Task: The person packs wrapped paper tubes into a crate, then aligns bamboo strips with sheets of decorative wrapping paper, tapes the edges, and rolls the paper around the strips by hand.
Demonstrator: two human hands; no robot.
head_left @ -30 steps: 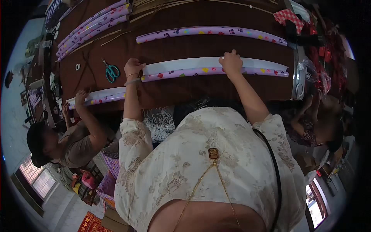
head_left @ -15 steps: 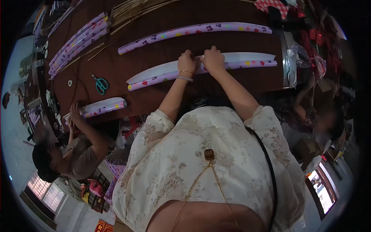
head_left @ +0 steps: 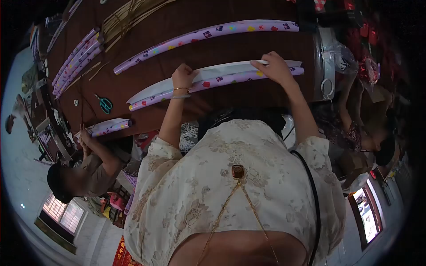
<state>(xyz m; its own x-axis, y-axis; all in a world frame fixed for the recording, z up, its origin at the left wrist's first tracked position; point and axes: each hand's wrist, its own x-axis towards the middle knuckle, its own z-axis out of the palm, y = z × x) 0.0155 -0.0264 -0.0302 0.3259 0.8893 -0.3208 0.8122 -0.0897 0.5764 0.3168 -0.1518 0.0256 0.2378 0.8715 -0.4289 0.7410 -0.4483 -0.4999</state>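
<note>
Purple printed wrapping-paper roll (head_left: 228, 81) lies lengthwise on the dark brown counter (head_left: 213, 108) before the person, its white inner flap showing along the far side. Half a second ago both hands met near its middle; now they've parted — the left hand (head_left: 183, 76) toward the left, the right hand (head_left: 276, 67) toward the right end. That right grip pinches the white edge between thumb and fingers; the left one's fingers curl at the flap, pinching or merely resting, I can't tell. Beyond lies a closed purple roll (head_left: 208, 36); leftward, teal-handled scissors (head_left: 105, 105) and stacked rolls (head_left: 80, 62). A co-worker (head_left: 91, 170) sits at left, near a barred window (head_left: 66, 210).
</note>
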